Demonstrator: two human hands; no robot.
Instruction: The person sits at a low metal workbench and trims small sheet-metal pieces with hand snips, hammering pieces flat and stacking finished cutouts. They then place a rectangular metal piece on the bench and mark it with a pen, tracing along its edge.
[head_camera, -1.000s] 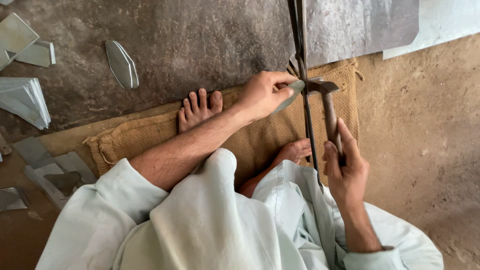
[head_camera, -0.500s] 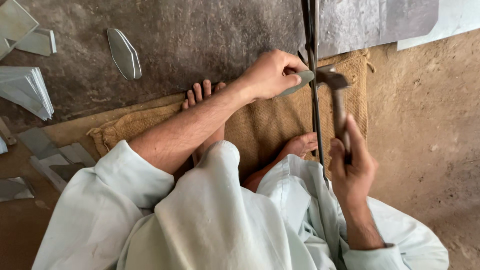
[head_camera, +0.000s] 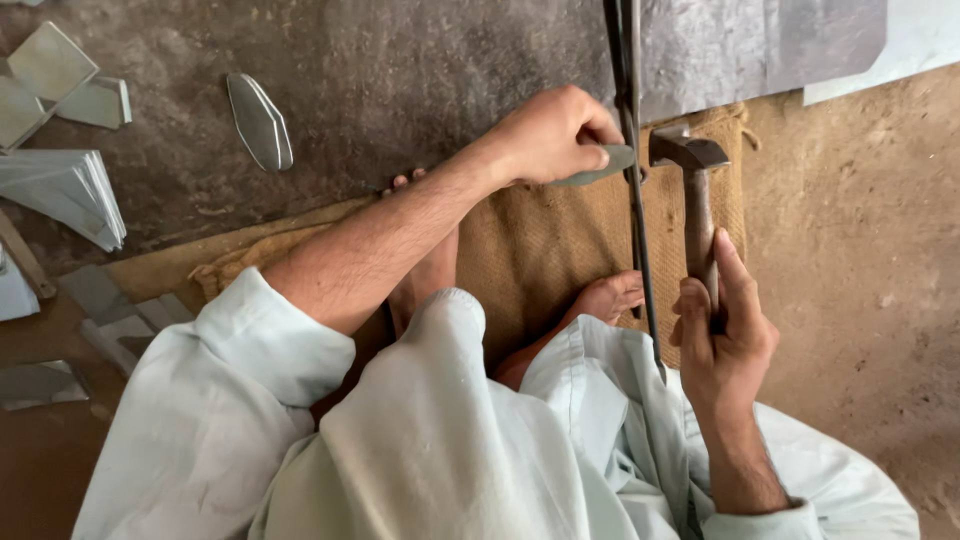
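Down on the floor (head_camera: 870, 250), the head view shows a seated person in pale clothing, bare feet resting on a burlap sack (head_camera: 545, 245) spread between dark stone and sandy ground. Scattered to the left lie cut metal pieces: a stack of flat sheets (head_camera: 65, 190), a few angled offcuts (head_camera: 60, 80) near the top corner, and one leaf-shaped blank (head_camera: 258, 120) lying alone on the dark ground, well apart from the hands. A large metal sheet (head_camera: 760, 50) covers the upper right. A thin upright iron bar (head_camera: 635, 200) runs down the middle between the two hands, partly crossing the sack. The left hand (head_camera: 555, 135) reaches forward with the arm stretched out, its grip closed around a small curved metal piece (head_camera: 600, 165), pressing it against the bar. The right hand (head_camera: 725, 335) is held near the knee, fingers wrapped tight around the handle of a hammer (head_camera: 695, 200), whose head sits just beside the bar and the held piece.
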